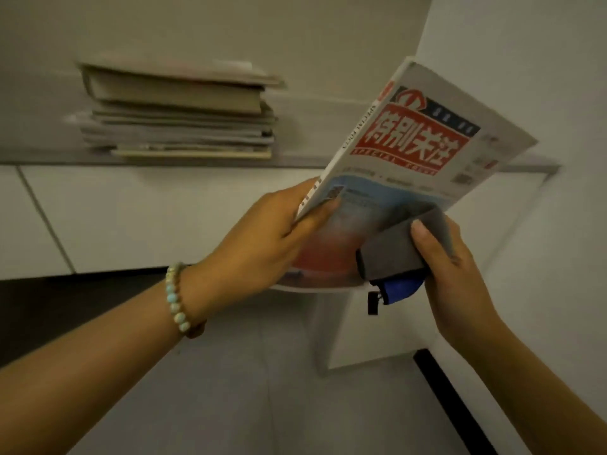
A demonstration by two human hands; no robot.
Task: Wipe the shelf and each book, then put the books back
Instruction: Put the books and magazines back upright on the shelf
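Observation:
A thin magazine with a red title block and a white spine is held up in front of me, tilted toward the right wall. My left hand grips its lower left edge, thumb on the cover. My right hand holds a folded grey cloth with a blue edge, and the cloth lies against the cover's lower right part. A stack of several books and magazines lies flat on the grey shelf at the back left.
White cabinet fronts run below the shelf. A white wall closes the right side, with a black skirting strip at its foot. The floor below is pale tile. A beaded bracelet circles my left wrist.

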